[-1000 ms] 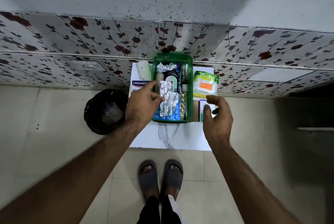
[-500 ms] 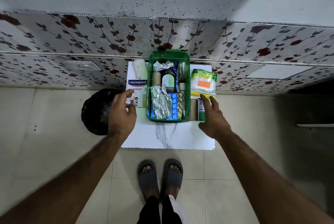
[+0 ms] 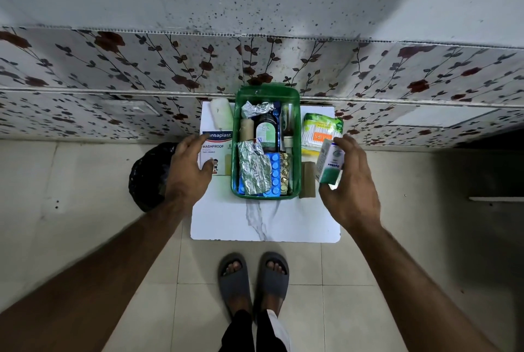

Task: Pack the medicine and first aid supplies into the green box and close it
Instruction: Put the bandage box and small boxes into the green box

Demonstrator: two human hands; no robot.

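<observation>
The green box [image 3: 296, 153] stands open on a small white marble-look table [image 3: 266, 218], filled with foil blister strips [image 3: 252, 171], blue tablets, a dark syrup bottle [image 3: 266, 131] and small rolls. My right hand [image 3: 350, 181] is shut on a small white-and-green medicine carton [image 3: 329, 163], lifted just right of the box. My left hand [image 3: 188, 173] hovers with fingers spread over the Hansaplast plaster box [image 3: 219, 144], which lies left of the green box. A pack of cotton buds [image 3: 320, 131] sits at the right, a white roll [image 3: 222, 113] at the back left.
A brown roll [image 3: 307, 181] lies against the box's right side. A black bin bag [image 3: 149, 178] sits on the floor left of the table. A floral-tiled wall rises right behind the table. My sandalled feet [image 3: 252, 280] stand on the tiled floor in front.
My right hand has picked the white-and-green carton up off the table. My left hand left the foil strips in the box and moved left over the Hansaplast box.
</observation>
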